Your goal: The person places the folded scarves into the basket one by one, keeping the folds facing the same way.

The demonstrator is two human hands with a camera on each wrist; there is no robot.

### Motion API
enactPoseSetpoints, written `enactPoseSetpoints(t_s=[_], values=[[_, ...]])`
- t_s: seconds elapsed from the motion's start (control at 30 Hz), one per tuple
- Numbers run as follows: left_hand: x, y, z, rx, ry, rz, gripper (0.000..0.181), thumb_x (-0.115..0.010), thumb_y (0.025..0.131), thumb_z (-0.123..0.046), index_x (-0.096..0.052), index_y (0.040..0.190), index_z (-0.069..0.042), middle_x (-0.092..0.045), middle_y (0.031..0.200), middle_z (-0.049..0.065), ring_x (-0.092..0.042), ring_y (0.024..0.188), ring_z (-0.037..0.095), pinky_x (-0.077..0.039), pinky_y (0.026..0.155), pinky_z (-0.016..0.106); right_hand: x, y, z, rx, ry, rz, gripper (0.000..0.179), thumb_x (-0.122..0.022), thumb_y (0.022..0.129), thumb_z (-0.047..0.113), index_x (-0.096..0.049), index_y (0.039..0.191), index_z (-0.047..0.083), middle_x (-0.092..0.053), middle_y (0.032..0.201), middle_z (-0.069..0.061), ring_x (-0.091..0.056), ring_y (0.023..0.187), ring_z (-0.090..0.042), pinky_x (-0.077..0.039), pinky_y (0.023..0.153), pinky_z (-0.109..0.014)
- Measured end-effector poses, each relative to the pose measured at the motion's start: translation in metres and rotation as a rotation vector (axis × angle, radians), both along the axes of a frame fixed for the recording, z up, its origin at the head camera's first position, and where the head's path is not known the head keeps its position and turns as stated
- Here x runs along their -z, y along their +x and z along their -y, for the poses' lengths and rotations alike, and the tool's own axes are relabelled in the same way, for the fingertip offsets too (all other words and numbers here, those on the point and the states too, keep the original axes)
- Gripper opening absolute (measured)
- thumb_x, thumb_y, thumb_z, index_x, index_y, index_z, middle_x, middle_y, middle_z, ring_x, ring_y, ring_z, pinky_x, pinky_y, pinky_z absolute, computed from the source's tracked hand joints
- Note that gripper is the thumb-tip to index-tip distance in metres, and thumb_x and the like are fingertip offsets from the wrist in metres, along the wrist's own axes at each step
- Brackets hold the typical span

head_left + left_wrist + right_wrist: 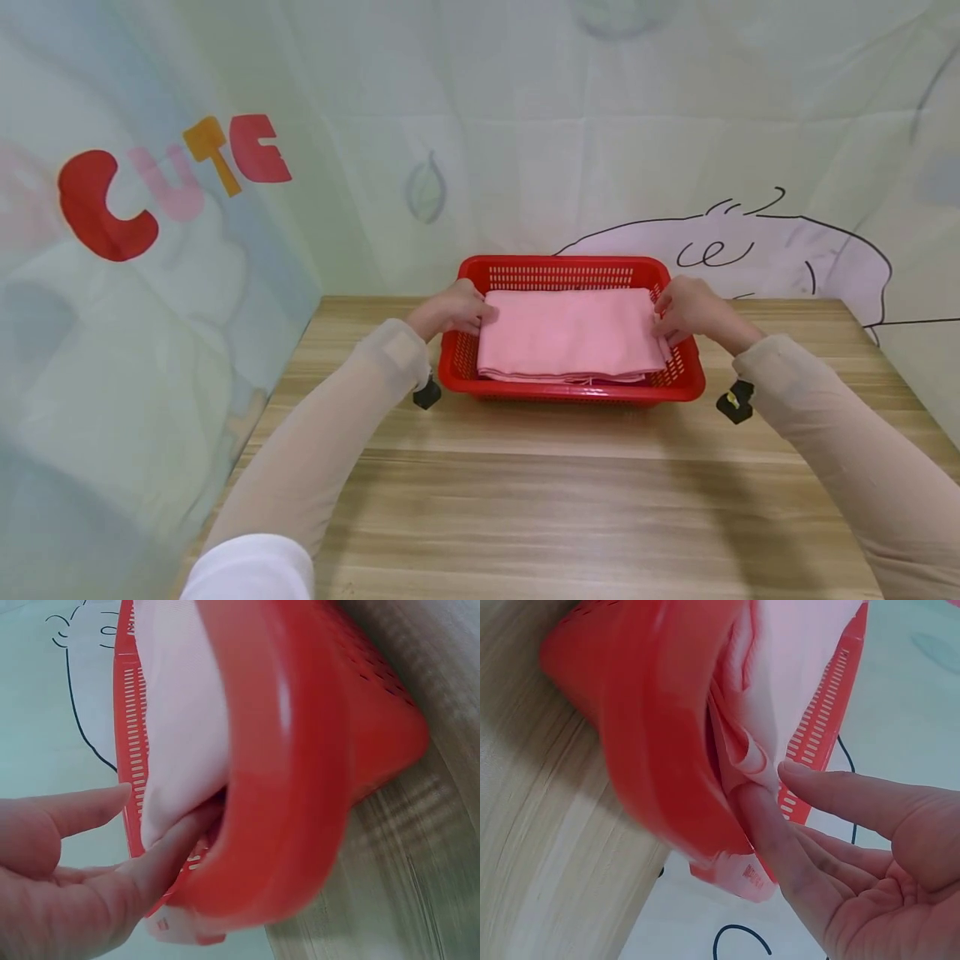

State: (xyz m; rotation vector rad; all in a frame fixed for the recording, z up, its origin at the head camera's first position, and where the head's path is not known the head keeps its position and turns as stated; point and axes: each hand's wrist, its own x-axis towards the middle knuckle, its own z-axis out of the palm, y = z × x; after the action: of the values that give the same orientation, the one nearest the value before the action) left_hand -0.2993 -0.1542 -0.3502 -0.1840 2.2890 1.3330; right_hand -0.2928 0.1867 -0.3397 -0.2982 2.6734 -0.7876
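A folded pink cloth lies flat inside a red plastic basket with slotted walls. My left hand is at the cloth's left end; in the left wrist view its index finger reaches between cloth and basket rim, under the cloth's edge, while the thumb stands apart. At the opposite end my right hand pinches the cloth's edge between thumb and index finger. Layered folds of the cloth show there beside the rim.
The basket stands on a wood-grain table near its back edge. Behind it hangs a printed curtain with a line drawing; another side at left carries coloured letters. Beneath the cloth's front edge shows a strip of darker red.
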Motion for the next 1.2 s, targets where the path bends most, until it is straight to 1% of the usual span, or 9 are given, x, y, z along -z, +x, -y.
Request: enactPoseSetpoints(t_s=[0.17, 0.3, 0.4, 0.6, 0.7, 0.9, 1.0, 1.1, 1.2], values=[[-0.002, 0.000, 0.000, -0.004, 0.024, -0.003, 0.024, -0.063, 0.098, -0.007, -0.058, 0.115, 0.010, -0.056, 0.108, 0.017, -0.058, 0.092, 0.027, -0.054, 0.093, 0.042, 0.001, 0.002, -0.003, 0.014, -0.011, -0.012, 0.037, -0.073, 0.086, -0.001, -0.061, 0.117, -0.016, -0.061, 0.107, -0.031, -0.071, 0.073, -0.028, -0.061, 0.065, -0.038], [-0.005, 0.001, 0.000, 0.000, 0.034, -0.003, 0.032, -0.062, 0.099, -0.009, -0.058, 0.125, 0.009, -0.058, 0.116, 0.019, -0.059, 0.098, 0.027, -0.053, 0.095, 0.041, 0.002, 0.004, -0.008, 0.002, -0.032, -0.028, 0.036, -0.073, 0.086, -0.001, -0.061, 0.116, -0.017, -0.061, 0.106, -0.031, -0.071, 0.072, -0.027, -0.061, 0.065, -0.037], [-0.009, 0.002, 0.000, 0.006, 0.043, -0.005, 0.040, -0.061, 0.099, -0.010, -0.053, 0.133, 0.010, -0.057, 0.125, 0.021, -0.060, 0.106, 0.030, -0.052, 0.096, 0.041, 0.000, 0.008, -0.011, -0.004, -0.050, -0.037, 0.037, -0.073, 0.087, 0.000, -0.060, 0.116, -0.018, -0.062, 0.104, -0.031, -0.071, 0.072, -0.026, -0.061, 0.065, -0.038], [-0.014, 0.003, 0.005, 0.042, 0.059, -0.019, 0.045, -0.059, 0.101, -0.012, -0.049, 0.138, 0.010, -0.053, 0.135, 0.024, -0.058, 0.121, 0.036, -0.049, 0.099, 0.043, -0.001, 0.014, -0.015, 0.005, -0.111, -0.060, 0.032, -0.069, 0.092, 0.003, -0.060, 0.115, -0.018, -0.067, 0.100, -0.030, -0.072, 0.074, -0.029, -0.061, 0.067, -0.038], [-0.015, 0.003, 0.009, 0.042, 0.067, -0.021, 0.047, -0.059, 0.101, -0.013, -0.047, 0.140, 0.010, -0.053, 0.137, 0.025, -0.058, 0.122, 0.037, -0.049, 0.100, 0.043, -0.001, 0.016, -0.020, 0.004, -0.120, -0.083, 0.031, -0.068, 0.094, 0.006, -0.059, 0.113, -0.016, -0.068, 0.097, -0.029, -0.072, 0.074, -0.029, -0.061, 0.066, -0.038], [-0.018, 0.004, 0.019, 0.026, 0.123, -0.014, 0.053, -0.056, 0.103, -0.015, -0.037, 0.146, 0.009, -0.050, 0.140, 0.027, -0.056, 0.123, 0.038, -0.047, 0.102, 0.044, -0.004, 0.024, -0.031, -0.019, -0.147, -0.143, 0.028, -0.066, 0.096, 0.007, -0.060, 0.112, -0.015, -0.068, 0.096, -0.029, -0.071, 0.073, -0.029, -0.061, 0.065, -0.037], [-0.020, 0.006, 0.023, 0.040, 0.139, -0.018, 0.051, -0.054, 0.104, -0.017, -0.039, 0.145, 0.008, -0.053, 0.139, 0.026, -0.057, 0.123, 0.038, -0.047, 0.102, 0.044, -0.005, 0.029, -0.037, -0.016, -0.164, -0.159, 0.027, -0.065, 0.097, 0.007, -0.061, 0.112, -0.014, -0.069, 0.097, -0.028, -0.071, 0.074, -0.028, -0.061, 0.066, -0.038], [-0.023, 0.010, 0.027, 0.060, 0.165, -0.036, 0.050, -0.051, 0.105, -0.018, -0.038, 0.146, 0.007, -0.053, 0.138, 0.026, -0.056, 0.123, 0.038, -0.046, 0.103, 0.044, -0.005, 0.034, -0.043, -0.011, -0.166, -0.177, 0.029, -0.064, 0.097, 0.008, -0.061, 0.113, -0.015, -0.069, 0.095, -0.027, -0.070, 0.073, -0.027, -0.061, 0.064, -0.037], [-0.025, 0.015, 0.032, 0.074, 0.173, -0.074, 0.050, -0.051, 0.106, -0.020, -0.037, 0.146, 0.006, -0.054, 0.138, 0.025, -0.056, 0.123, 0.038, -0.046, 0.103, 0.044, -0.004, 0.039, -0.050, -0.013, -0.177, -0.206, 0.030, -0.063, 0.098, 0.011, -0.061, 0.113, -0.016, -0.069, 0.092, -0.023, -0.069, 0.074, -0.026, -0.060, 0.063, -0.035]])
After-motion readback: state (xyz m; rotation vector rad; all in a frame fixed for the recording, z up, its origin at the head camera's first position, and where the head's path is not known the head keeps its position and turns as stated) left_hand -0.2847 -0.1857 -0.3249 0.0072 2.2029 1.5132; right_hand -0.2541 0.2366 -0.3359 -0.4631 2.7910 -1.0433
